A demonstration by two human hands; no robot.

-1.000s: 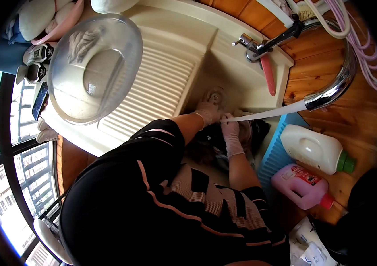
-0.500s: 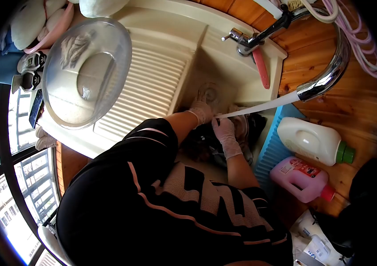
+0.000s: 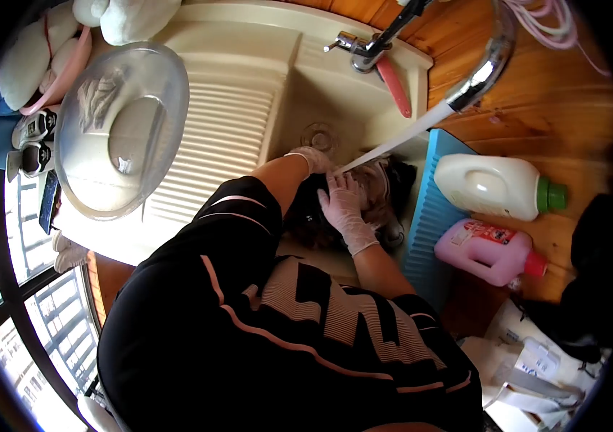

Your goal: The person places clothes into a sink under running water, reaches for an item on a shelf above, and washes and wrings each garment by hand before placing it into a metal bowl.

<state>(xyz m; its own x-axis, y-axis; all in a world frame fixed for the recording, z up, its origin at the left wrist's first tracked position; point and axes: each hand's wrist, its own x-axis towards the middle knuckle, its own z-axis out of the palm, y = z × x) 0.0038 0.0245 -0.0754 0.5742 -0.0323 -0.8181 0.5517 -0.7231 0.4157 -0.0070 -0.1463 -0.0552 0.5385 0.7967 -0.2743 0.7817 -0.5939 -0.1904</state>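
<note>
Both my hands wear thin whitish gloves and are low in the sink basin (image 3: 299,108). My right hand (image 3: 344,205) lies on dark wet-looking cloth (image 3: 306,209), its fingers stretched out and slightly apart. Close by on its left is my left hand (image 3: 312,158), at the edge of the same dark cloth; its fingers are mostly hidden. A water stream (image 3: 400,140) pours from the chrome faucet spout (image 3: 475,83) and lands at the fingertips of my right hand. Brownish and black cloth (image 3: 375,191) is bunched to the right of that hand.
Left of the basin is a ribbed washboard (image 3: 227,122), with a clear oval tub (image 3: 177,137) holding a pale cloth. A blue washboard (image 3: 429,194) stands along the right rim. Beyond it lie a white bottle (image 3: 490,183) and a pink bottle (image 3: 479,252).
My right hand has gone from curled fingers to stretched-out fingers on the cloth. My left fingers, seen near the drain before, are now mostly hidden. The whole view has shifted.
</note>
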